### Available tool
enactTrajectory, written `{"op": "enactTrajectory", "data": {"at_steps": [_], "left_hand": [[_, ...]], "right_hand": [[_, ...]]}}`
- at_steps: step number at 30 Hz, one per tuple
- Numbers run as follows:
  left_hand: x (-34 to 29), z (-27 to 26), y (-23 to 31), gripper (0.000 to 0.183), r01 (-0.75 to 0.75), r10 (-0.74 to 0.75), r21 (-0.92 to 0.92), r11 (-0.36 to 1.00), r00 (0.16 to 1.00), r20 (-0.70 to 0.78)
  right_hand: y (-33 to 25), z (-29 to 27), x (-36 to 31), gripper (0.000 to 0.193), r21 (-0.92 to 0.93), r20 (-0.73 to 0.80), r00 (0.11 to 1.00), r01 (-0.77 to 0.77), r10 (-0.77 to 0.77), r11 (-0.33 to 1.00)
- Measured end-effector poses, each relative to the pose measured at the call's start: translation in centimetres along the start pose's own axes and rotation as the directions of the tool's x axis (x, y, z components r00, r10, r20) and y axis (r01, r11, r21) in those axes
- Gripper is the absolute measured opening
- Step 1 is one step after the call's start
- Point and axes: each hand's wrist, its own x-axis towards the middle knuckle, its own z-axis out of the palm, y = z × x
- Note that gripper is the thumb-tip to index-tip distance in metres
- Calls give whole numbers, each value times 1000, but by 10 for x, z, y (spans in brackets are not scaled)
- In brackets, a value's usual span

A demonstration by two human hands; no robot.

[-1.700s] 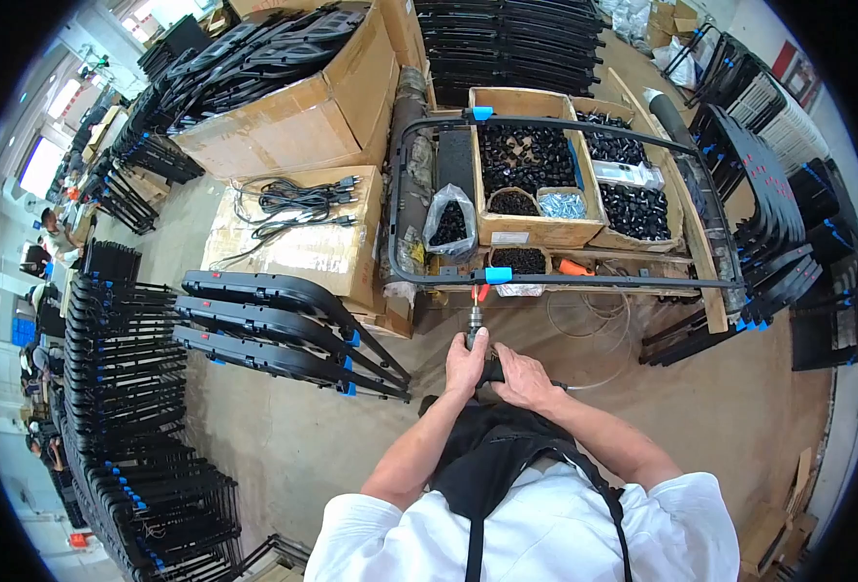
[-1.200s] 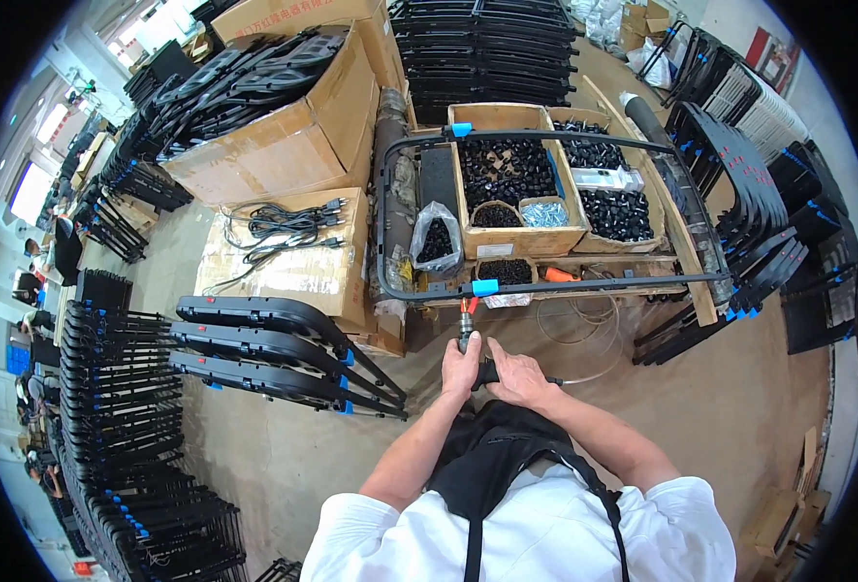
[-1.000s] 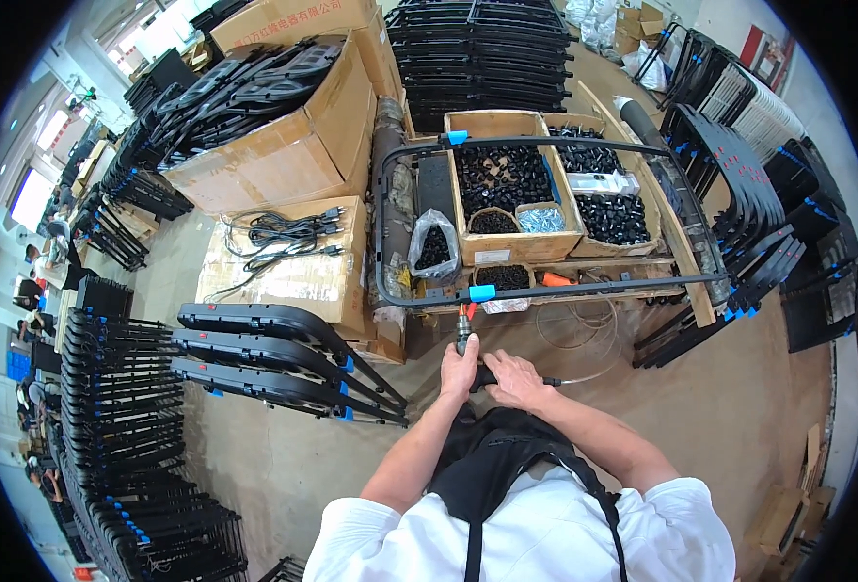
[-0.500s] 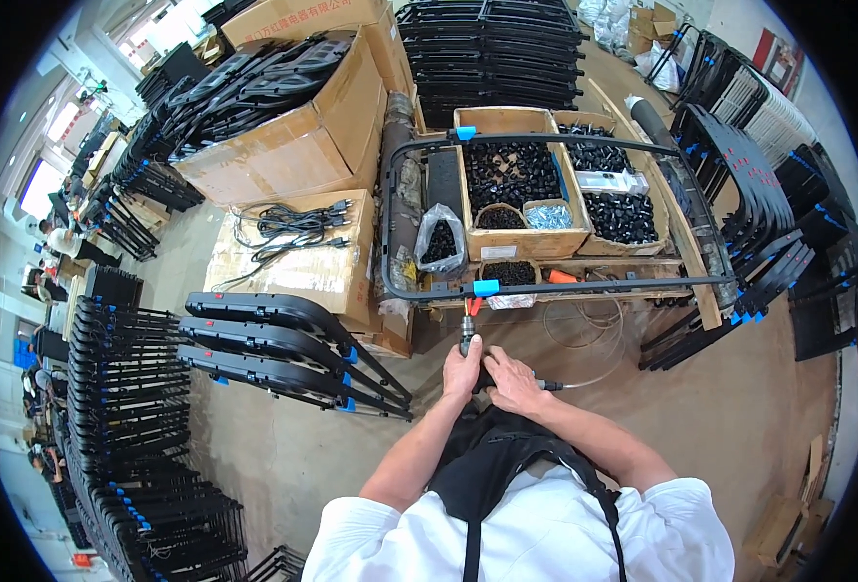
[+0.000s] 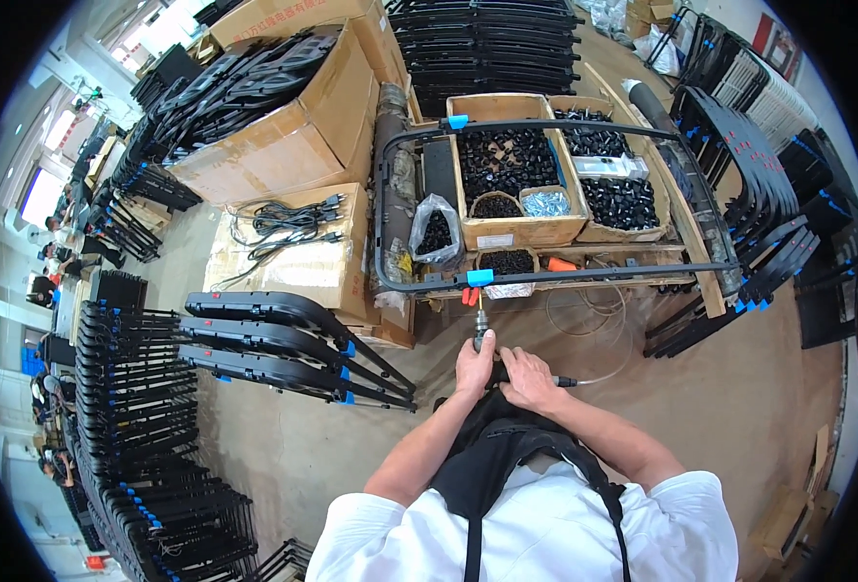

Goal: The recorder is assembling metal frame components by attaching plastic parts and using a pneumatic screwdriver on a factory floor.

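A pneumatic drill with a metal chuck and thin bit points away from me, toward the near bar of a black tube frame. My left hand is closed around the drill's body behind the chuck. My right hand is closed on the rear of the drill, its fingers partly hidden, where an air hose leaves to the right. The bit's tip is just below a blue clip on the bar; whether it touches is too small to tell. Red handles hang beside the bit.
Under the frame are cardboard boxes of black plastic parts, silver screws and dark screws. Black cables lie on a carton at left. Stacked black frames stand nearer left; more racks line the right.
The drill and both hands have shifted slightly right along the near bar, from left of the blue clip to below it. Both hands keep their hold; the whole view has moved a little.
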Motion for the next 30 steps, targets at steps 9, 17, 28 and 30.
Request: {"op": "enactTrajectory", "data": {"at_steps": [9,17,28,30], "left_hand": [[-7,9,9,55,-17,17,-51,999,1000,6],[15,11,-3,54,-31,30,-28,999,999,-10],[22,14,5,53,-39,40,45,998,999,-29],[20,13,10,58,-34,35,59,998,999,-21]], "right_hand": [[10,-8,-5,76,34,9,1000,-26,26,999],[17,-5,8,80,75,-10,999,32,-31,997],[18,-14,20,100,-17,123,990,-65,67,998],[18,-13,21,96,-22,111,991,-73,75,997]]}}
